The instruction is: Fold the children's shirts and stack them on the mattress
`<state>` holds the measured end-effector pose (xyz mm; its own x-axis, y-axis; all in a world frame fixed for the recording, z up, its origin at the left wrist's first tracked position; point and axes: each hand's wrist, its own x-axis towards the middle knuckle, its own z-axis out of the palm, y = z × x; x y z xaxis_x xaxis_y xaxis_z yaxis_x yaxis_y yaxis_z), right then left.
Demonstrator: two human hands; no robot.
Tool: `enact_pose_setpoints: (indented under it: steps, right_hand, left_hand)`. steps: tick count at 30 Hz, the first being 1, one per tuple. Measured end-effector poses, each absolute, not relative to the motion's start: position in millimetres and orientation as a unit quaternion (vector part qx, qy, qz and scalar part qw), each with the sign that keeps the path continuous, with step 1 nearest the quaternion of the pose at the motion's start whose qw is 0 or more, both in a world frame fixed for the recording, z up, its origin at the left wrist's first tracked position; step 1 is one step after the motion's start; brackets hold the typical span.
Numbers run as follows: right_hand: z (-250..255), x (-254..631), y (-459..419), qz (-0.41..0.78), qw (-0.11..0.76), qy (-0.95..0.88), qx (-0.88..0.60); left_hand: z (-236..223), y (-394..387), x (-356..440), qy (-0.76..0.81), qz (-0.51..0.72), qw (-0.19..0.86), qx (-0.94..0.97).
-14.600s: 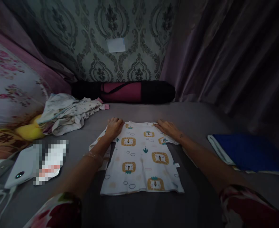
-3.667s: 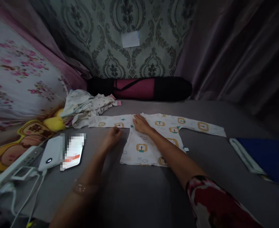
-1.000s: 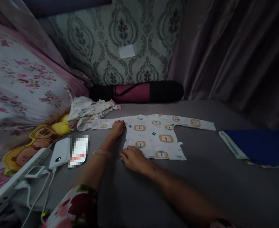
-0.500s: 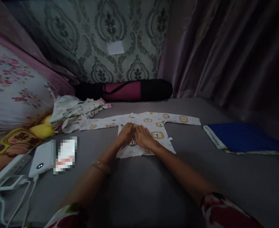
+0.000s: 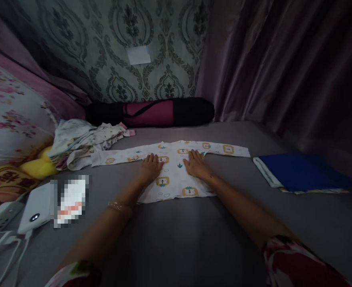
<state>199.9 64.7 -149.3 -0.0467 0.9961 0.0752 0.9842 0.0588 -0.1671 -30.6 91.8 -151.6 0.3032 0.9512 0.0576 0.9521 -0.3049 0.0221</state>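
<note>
A small white long-sleeved shirt (image 5: 176, 181) with yellow lion-like prints lies spread flat on the grey sheet, both sleeves stretched out sideways. My left hand (image 5: 152, 166) rests flat on the left side of its body, below the armpit, fingers apart. On the right side of the body lies my right hand (image 5: 197, 163), also flat with its fingers spread and the thumb pointing inward. Neither hand grips the cloth. The end of the shirt's left sleeve reaches a heap of crumpled clothes (image 5: 86, 139).
Folded blue cloth (image 5: 301, 171) lies on a pale folded piece at the right. A black and pink long bag (image 5: 149, 113) runs along the wall. At the left are a white power bank (image 5: 36, 209), a power strip (image 5: 4, 219), cables and a yellow plush item (image 5: 42, 163).
My hands have moved apart from the middle of the shirt, left hand to its left side and right hand to its right side. The view has shifted slightly.
</note>
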Motion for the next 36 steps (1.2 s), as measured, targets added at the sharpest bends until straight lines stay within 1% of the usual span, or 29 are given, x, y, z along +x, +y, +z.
enact_pose_setpoints:
  steps: [4,9,12,17,23,27,29,32,34,36]
  right_hand:
    - [-143,191,80,-0.003,0.115,-0.731,-0.673]
    - [-151,187,109,-0.026,0.136,-0.748,-0.649]
    - [-158,189,120,-0.03,0.146,-0.74,-0.655]
    - [-162,192,128,-0.044,0.162,-0.718,-0.676]
    - [-166,194,133,-0.003,0.127,-0.714,-0.689]
    - [-166,193,133,-0.002,0.136,-0.71,-0.691]
    - [-164,194,132,0.001,0.139,-0.713,-0.688]
    - [-158,197,129,0.019,0.137,-0.725,-0.674]
    - [-154,201,123,0.046,0.122,-0.739,-0.661]
    - [-152,206,111,0.075,0.099,-0.762,-0.635]
  left_hand:
    - [-135,110,-17,-0.588,-0.029,0.031,-0.808]
    - [-149,143,-2,-0.503,-0.094,0.009,-0.859]
    - [-161,155,1,-0.527,-0.106,0.006,-0.843]
    - [-165,160,2,-0.595,-0.076,-0.01,-0.8]
    - [-164,159,3,-0.606,-0.05,-0.01,-0.794]
    - [-162,158,3,-0.602,-0.051,-0.016,-0.797]
    - [-158,155,4,-0.599,-0.063,-0.005,-0.798]
    - [-148,143,8,-0.612,-0.093,0.04,-0.785]
    - [-143,131,9,-0.624,-0.085,0.055,-0.775]
    - [-140,117,7,-0.623,-0.058,0.043,-0.779]
